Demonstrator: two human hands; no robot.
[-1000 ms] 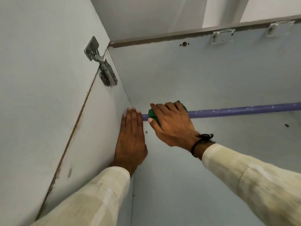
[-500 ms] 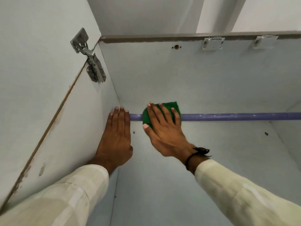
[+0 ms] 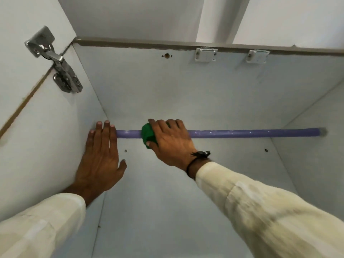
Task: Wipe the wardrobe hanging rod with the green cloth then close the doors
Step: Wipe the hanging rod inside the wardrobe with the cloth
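Purple speckled rod (image 3: 242, 132), right hand (image 3: 171, 144) gripping folded green cloth (image 3: 148, 135) around it, left hand (image 3: 101, 161) open flat

The purple hanging rod (image 3: 242, 133) is gripped near its left end by the right hand (image 3: 171, 141), with the green cloth (image 3: 148, 135) wrapped around the rod beneath the fingers. The left hand (image 3: 101, 157) is laid flat, fingers spread, against the left side panel (image 3: 55, 136) just beside the rod's end. A metal hinge (image 3: 55, 61) is fixed at upper left, and two white catches (image 3: 205, 54) are mounted under the top panel.

Soft, even light; wide-angle bending, sleeves blurred at edges.
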